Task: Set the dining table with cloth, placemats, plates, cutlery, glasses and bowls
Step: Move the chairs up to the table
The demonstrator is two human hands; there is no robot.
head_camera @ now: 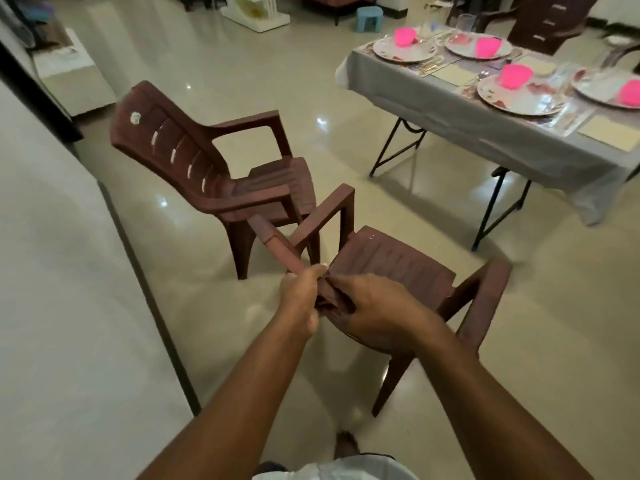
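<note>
Both the left hand (300,299) and right hand (367,306) clamped the near chair's (391,268) backrest top, seemingly; stiff, light plastic, best carried there.

Home, open living and dining room. Glossy pale tiled floor (214,64). Folding-leg surface (398,147) under grey cloth (433,98), laid with plates (519,97), pink bowls (516,76), glasses (465,24) and placemats (609,131). Two brown plastic armchairs (194,157). Small blue stool (370,16) and dark drawer cabinet (550,22) at the far side.
</note>
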